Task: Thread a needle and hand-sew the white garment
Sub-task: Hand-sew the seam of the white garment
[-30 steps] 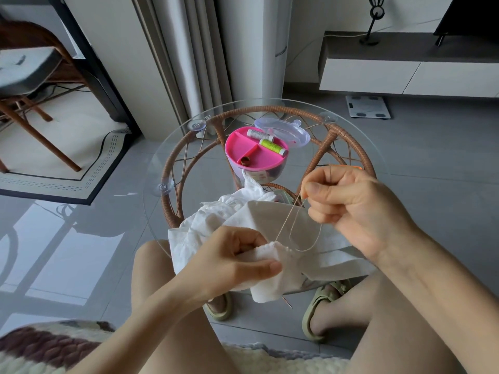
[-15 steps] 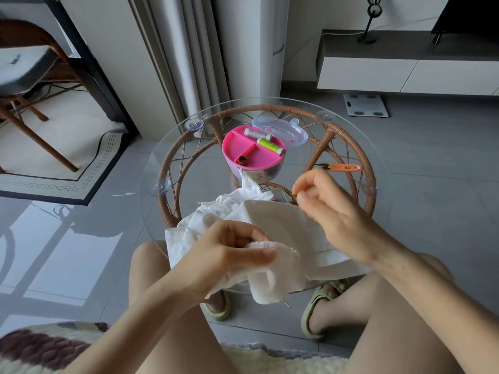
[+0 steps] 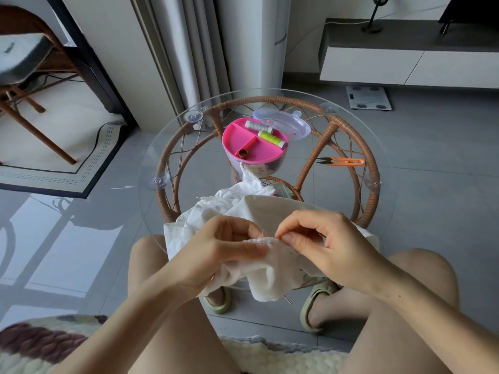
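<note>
While the left hand (image 3: 224, 249) is gripping a fold of the white garment (image 3: 270, 273), its fingers (image 3: 235, 224) curled and thumb pressing on top, the stitched edge is lying between both hands, above the near rim of the glass surface (image 3: 162, 147). The right hand (image 3: 324, 247) is pinching that edge, thumb and forefinger clamped together just beside the left thumb; anything finer between them is too small to tell. Farther right, orange snips (image 3: 343, 161) are lying on the surface

Soft, even daylight, moderately bright. Pale window reflection across glossy floor tiles (image 3: 54, 238) at left. Faint sheen on glass tabletop (image 3: 151, 157). Weak, diffuse shadows. Wide-angle bowing at edges; slightly soft corners, fairly sharp centre.
</note>
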Motion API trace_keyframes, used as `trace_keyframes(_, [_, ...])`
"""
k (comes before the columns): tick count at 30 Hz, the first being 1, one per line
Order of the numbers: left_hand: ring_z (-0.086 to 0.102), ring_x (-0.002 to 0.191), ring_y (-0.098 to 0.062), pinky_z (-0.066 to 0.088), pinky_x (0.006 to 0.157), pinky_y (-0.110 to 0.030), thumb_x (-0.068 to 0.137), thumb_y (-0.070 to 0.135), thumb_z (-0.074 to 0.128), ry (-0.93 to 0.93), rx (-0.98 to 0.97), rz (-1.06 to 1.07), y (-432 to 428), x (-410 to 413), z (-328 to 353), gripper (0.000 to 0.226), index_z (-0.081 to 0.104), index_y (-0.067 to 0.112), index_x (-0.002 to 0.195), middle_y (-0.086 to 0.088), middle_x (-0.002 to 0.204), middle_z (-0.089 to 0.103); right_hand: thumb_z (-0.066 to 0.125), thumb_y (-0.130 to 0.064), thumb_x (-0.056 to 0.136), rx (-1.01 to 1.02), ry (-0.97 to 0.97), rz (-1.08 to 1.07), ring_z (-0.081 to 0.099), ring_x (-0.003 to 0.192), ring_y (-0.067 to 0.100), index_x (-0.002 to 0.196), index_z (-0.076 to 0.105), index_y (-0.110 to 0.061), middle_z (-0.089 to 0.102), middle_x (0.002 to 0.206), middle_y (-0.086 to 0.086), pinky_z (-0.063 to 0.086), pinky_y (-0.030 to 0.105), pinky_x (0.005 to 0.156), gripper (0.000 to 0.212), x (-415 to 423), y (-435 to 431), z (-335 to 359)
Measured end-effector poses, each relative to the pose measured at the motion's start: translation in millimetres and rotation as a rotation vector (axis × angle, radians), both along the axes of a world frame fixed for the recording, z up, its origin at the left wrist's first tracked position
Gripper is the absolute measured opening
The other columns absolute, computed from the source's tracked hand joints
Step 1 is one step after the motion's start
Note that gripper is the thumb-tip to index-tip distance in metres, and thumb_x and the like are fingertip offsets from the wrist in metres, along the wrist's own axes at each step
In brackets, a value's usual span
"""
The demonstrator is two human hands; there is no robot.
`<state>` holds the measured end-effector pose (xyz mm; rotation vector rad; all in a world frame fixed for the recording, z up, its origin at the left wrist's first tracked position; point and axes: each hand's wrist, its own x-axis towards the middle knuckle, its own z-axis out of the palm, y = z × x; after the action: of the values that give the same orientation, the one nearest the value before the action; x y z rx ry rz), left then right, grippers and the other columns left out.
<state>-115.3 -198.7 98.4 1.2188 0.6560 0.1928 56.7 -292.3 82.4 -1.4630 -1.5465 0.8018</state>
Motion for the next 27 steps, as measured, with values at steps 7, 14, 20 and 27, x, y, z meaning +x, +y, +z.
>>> trace_keyframes(7, [0.046, 0.050, -0.010, 0.030, 0.049, -0.016, 0.068, 0.011, 0.069, 0.002, 0.043, -0.033, 2.2, -0.4, 1.7, 0.013, 0.064, 0.012, 0.057, -0.002, 0.053, 0.054, 0.059, -0.016, 0.086, -0.022, 0.052, 0.017, 0.061, 0.078, 0.002, 0.085, 0.069, -0.021, 0.066, 0.079, -0.013, 0.043, 0.009, 0.069, 0.012, -0.1, -0.2, 1.5])
trace_keyframes(14, [0.050, 0.047, -0.006, 0.036, 0.047, -0.012, 0.071, 0.009, 0.066, 0.003, 0.046, -0.080, 3.4, 0.3, 3.8, 0.013, 0.065, 0.012, 0.058, 0.000, 0.052, 0.057, 0.059, -0.015, 0.086, -0.062, 0.073, 0.058, 0.061, 0.078, 0.002, 0.085, 0.070, -0.021, 0.067, 0.079, -0.011, 0.045, 0.011, 0.070, 0.012, 1.3, 2.4, 1.5])
trace_keyframes(20, [0.052, 0.044, -0.005, 0.037, 0.044, -0.011, 0.070, 0.002, 0.063, -0.026, -0.025, -0.107, 3.4, 0.9, 5.9, 0.009, 0.065, 0.006, 0.062, 0.000, 0.050, 0.058, 0.061, -0.017, 0.083, -0.155, 0.235, 0.108, 0.058, 0.074, 0.003, 0.081, 0.069, -0.025, 0.066, 0.076, -0.004, 0.048, 0.018, 0.070, 0.012, 2.6, 5.2, 0.2])
trace_keyframes(27, [0.053, 0.044, -0.005, 0.039, 0.045, -0.011, 0.070, 0.000, 0.061, -0.047, -0.075, -0.129, 4.0, 2.5, 8.0, 0.012, 0.067, 0.007, 0.062, 0.000, 0.050, 0.058, 0.060, -0.007, 0.083, -0.193, 0.457, 0.174, 0.057, 0.070, 0.003, 0.077, 0.072, -0.027, 0.065, 0.071, -0.006, 0.046, 0.016, 0.068, 0.024, 1.1, 7.0, -3.6])
